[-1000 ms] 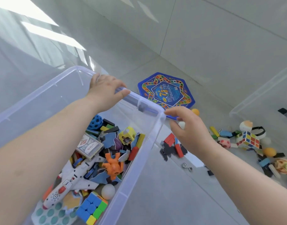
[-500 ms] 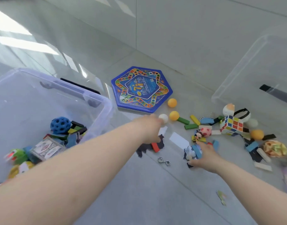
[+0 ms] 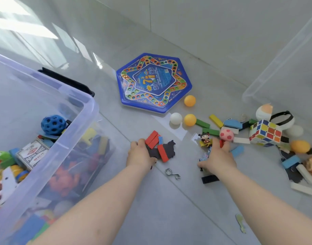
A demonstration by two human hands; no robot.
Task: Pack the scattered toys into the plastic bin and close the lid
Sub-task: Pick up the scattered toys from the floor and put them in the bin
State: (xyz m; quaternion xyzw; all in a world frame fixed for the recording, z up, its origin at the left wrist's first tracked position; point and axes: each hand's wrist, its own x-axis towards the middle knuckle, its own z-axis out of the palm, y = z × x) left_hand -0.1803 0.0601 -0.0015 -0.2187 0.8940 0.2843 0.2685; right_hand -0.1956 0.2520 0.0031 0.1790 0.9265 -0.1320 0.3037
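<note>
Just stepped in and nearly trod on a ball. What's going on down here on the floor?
A person is tidying toys into the clear plastic bin, which is open and already part full. The left hand is gathering red blocks and a black foam piece; the right hand is reaching into small pieces beside a little figure. Balls, the puzzle cube and the blue game board lie on the floor.

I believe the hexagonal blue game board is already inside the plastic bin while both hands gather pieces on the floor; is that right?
Not quite. In the head view the hexagonal blue game board lies on the floor, outside the plastic bin, beyond its far corner. The rest holds: the left hand and right hand are both down among pieces on the floor.
</note>
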